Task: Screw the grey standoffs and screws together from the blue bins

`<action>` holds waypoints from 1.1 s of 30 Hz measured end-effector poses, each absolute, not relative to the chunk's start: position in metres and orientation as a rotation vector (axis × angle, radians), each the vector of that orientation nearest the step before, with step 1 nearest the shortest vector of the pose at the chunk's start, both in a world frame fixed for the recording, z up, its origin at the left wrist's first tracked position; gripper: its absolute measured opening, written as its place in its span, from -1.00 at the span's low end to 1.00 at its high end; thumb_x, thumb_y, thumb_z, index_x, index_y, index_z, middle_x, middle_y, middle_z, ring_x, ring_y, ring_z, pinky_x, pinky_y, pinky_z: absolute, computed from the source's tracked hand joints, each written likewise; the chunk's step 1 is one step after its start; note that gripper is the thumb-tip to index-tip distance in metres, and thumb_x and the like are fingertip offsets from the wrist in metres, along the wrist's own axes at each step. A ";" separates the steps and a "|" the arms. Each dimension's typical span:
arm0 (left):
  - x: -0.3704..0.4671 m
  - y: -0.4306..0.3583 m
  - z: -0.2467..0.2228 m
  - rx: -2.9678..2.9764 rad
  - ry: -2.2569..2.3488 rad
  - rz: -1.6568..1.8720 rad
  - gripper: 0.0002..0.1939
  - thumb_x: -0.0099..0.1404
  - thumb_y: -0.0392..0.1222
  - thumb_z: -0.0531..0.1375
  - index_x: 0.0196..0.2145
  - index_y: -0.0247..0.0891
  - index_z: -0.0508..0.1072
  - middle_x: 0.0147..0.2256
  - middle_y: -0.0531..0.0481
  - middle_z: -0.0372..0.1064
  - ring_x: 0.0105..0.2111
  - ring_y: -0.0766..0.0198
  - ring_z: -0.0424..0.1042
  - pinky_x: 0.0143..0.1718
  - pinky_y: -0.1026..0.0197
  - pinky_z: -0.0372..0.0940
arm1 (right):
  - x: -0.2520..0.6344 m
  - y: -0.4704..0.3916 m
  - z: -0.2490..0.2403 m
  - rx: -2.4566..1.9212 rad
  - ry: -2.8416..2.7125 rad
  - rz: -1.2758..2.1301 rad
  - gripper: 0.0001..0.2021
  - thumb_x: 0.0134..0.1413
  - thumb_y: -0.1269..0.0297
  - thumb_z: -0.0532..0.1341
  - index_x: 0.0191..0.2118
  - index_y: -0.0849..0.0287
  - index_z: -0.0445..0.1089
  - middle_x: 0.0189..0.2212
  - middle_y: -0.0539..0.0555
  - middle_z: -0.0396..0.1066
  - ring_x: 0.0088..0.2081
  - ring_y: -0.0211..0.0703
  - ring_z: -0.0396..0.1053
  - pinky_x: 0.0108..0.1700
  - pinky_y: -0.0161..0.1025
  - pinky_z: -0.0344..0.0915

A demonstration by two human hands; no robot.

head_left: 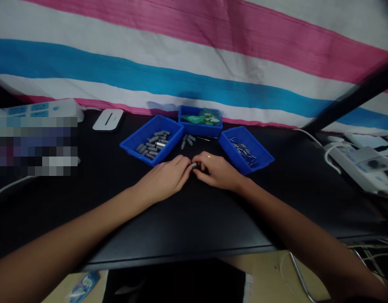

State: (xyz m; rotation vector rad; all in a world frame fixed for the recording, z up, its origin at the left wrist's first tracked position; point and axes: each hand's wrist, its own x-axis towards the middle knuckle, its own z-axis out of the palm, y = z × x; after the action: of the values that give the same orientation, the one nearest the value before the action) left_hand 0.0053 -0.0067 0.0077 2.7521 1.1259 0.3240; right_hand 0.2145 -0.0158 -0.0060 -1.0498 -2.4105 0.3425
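Note:
My left hand and my right hand meet over the black table, just in front of the blue bins. Between their fingertips is a small grey metal cylinder, pinched from both sides. A few similar metal cylinders lie loose just beyond my hands. More of them fill the left blue bin. Thin metal pins lie in the right blue bin, close to my right hand. Fine detail on the held cylinder is hidden by the fingers.
Behind, a third blue bin holds green items in clear plastic. Thin rods lie before it. A white box-shaped device and a power strip sit at left; white devices and cables crowd the right. A striped sheet hangs behind.

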 end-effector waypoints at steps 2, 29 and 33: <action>0.005 -0.007 0.008 2.749 1.129 0.315 -0.69 0.48 -0.12 -0.14 -0.19 -0.29 0.34 -0.25 -0.07 0.37 -0.34 0.25 0.46 -0.40 0.24 0.28 | 0.215 -0.015 -0.007 -1.033 -2.432 0.294 -0.86 0.26 0.32 0.08 -0.11 0.18 0.30 -0.28 0.07 0.37 -0.34 -0.26 0.31 -0.26 -0.30 0.22; -0.031 0.040 0.032 2.704 1.715 0.388 -0.53 0.36 -0.01 -0.08 -0.21 -0.36 0.53 -0.14 -0.25 0.41 -0.09 0.00 0.34 -0.05 -0.02 0.28 | 0.210 -0.006 -0.018 -1.545 -2.415 0.207 -0.42 0.32 0.02 -0.02 0.29 0.28 0.20 0.32 0.30 0.08 0.38 0.16 -0.05 0.38 0.11 -0.04; -0.031 0.038 0.036 2.630 1.706 0.343 -0.51 0.36 0.02 -0.09 -0.18 -0.33 0.53 -0.13 -0.23 0.42 -0.06 0.01 0.35 -0.04 0.01 0.30 | 0.210 -0.006 -0.017 -1.527 -2.366 0.191 -0.40 0.31 -0.01 -0.01 0.32 0.25 0.16 0.38 0.29 -0.09 0.40 0.16 -0.14 0.39 0.07 -0.06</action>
State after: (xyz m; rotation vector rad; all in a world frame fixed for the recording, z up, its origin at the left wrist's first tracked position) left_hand -0.0309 0.0385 0.0361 2.6297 1.7055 0.3430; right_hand 0.2096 -0.0055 -0.0170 -1.5274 -2.3660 0.1905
